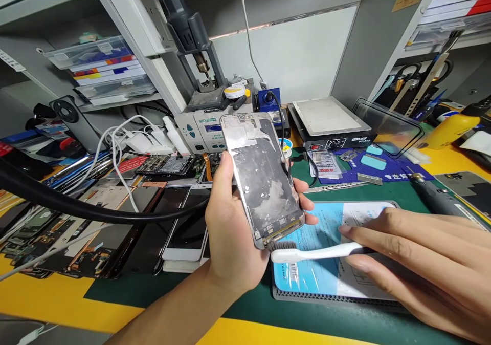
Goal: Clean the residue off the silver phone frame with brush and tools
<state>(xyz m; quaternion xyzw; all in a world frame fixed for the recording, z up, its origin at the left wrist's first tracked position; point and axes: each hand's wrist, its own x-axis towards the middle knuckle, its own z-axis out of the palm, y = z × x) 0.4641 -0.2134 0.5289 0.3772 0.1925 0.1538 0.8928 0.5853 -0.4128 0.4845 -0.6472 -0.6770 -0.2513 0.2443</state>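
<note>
My left hand (232, 232) is wrapped round an opened phone (264, 176), thumb along one long edge and fingertips at the other. Whitish smudges mark the phone's dark inner face, and its bottom end tilts toward me. Between the thumb and fingers of my right hand (414, 258) is a white toothbrush (307, 254) with dark bristles. Those bristles meet, or nearly meet, the phone's bottom edge; I cannot tell which. Below the brush lies a blue and white packet (310, 273) on a grey pad (333, 301).
Several phones and screens, including a white phone (186, 227), lie at the left under a black hose (115, 214). Behind stand a grey control box (197, 130) and a flat hot plate (330, 117). A grey handle tool (441, 196) is at the right, near a yellow bottle (452, 130).
</note>
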